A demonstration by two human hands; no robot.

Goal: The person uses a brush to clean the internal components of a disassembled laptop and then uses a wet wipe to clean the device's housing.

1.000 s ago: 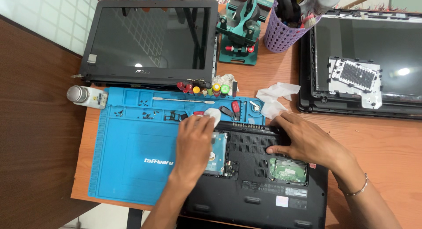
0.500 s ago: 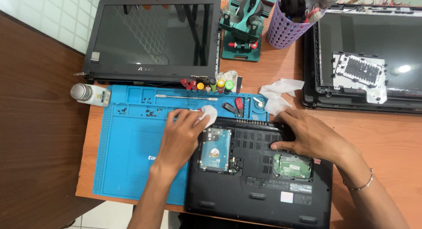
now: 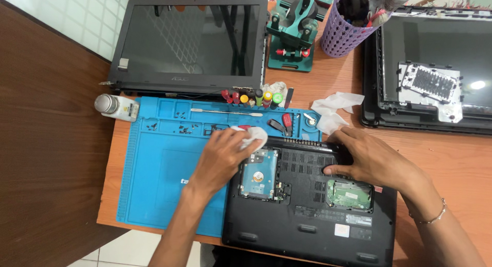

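White tissue (image 3: pixel 254 135) clutched in left hand (image 3: pixel 221 157), right hand (image 3: pixel 371 159) flat – fingers spread – on black laptop base (image 3: pixel 307 221)

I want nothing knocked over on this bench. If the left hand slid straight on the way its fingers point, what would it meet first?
Probably the red-handled tool on the blue mat, just beyond the white wipe the left hand grips; depth is unclear.

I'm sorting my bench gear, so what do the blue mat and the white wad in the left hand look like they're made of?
Blue mat: likely silicone rubber, matte, with moulded compartments. White wad in the left hand: soft, crumpled tissue or cloth; which one is unclear.
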